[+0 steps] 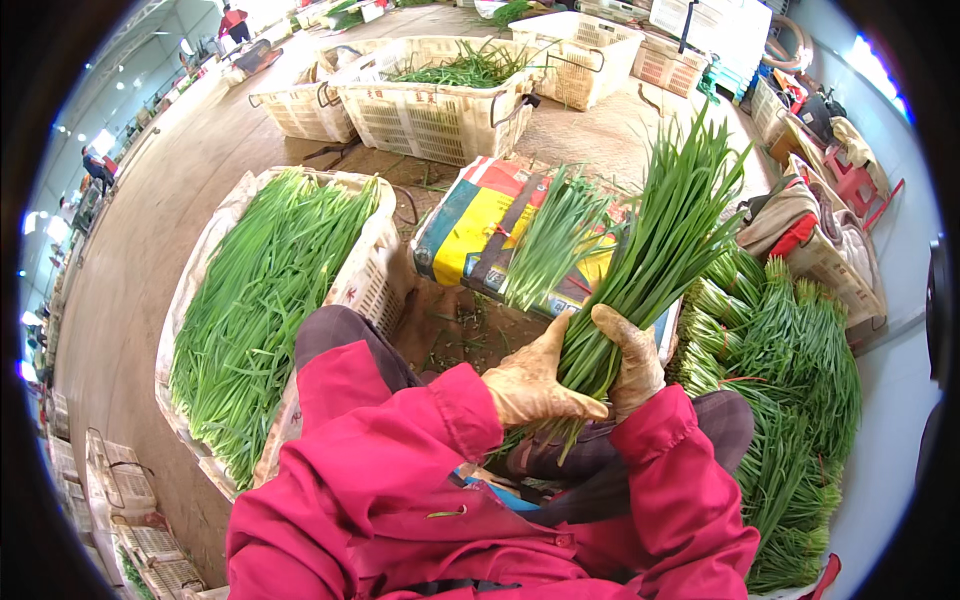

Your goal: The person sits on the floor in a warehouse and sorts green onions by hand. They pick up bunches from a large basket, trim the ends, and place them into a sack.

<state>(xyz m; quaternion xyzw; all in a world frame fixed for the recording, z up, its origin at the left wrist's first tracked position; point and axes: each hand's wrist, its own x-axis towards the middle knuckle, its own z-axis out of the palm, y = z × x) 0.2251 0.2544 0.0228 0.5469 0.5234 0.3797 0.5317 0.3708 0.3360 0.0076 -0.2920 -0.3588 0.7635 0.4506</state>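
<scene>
A thick bunch of green garlic chives [656, 232] stands tilted between my gloved hands, its leaves fanning out away from me. My left hand [536, 375] presses on the bunch's left side near its lower end, thumb up along the stems. On the other side my right hand [631, 356] wraps around the same bunch; some of its fingers are hidden. Just beyond, a smaller loose bundle of chives [559, 232] lies on a box wrapped in printed red, yellow and blue sacking [465, 225]. A dark strap [510, 221] and red ties are on that box.
At my left stands a crate [382, 277] heaped with loose chives [270, 315]. Tied chive bundles [795, 360] are stacked at my right, near the wall. Plastic crates [427, 120] stand ahead on the floor. Another person [233, 24] is far off.
</scene>
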